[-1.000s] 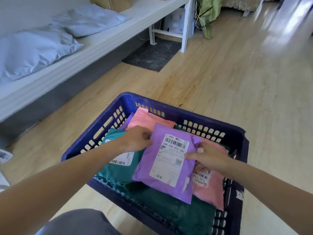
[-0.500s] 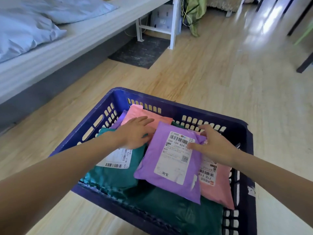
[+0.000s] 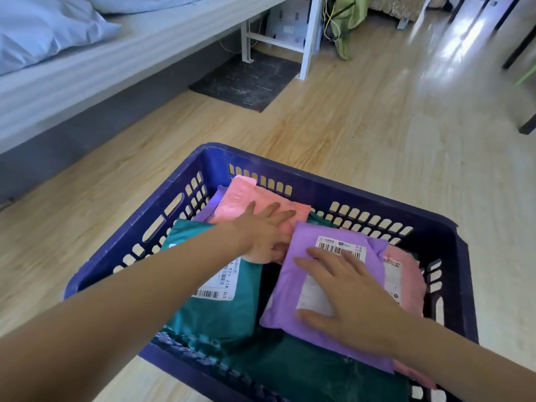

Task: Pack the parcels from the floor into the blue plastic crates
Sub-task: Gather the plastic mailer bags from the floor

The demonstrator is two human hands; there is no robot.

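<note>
Left hand (image 3: 262,235) lies flat on the pink parcel (image 3: 240,198), at 11 o'clock in the crate (image 3: 333,188). Right hand (image 3: 348,297) has its fingers spread on the purple parcel (image 3: 284,300), at 3 o'clock.

One head-worn wide-angle view looks forward and steeply down, close over the crate (image 3: 319,190) at lower centre, floor (image 3: 377,134) beyond.

Purple parcel's label (image 3: 338,247) mostly hidden, seemingly blurred.
</note>
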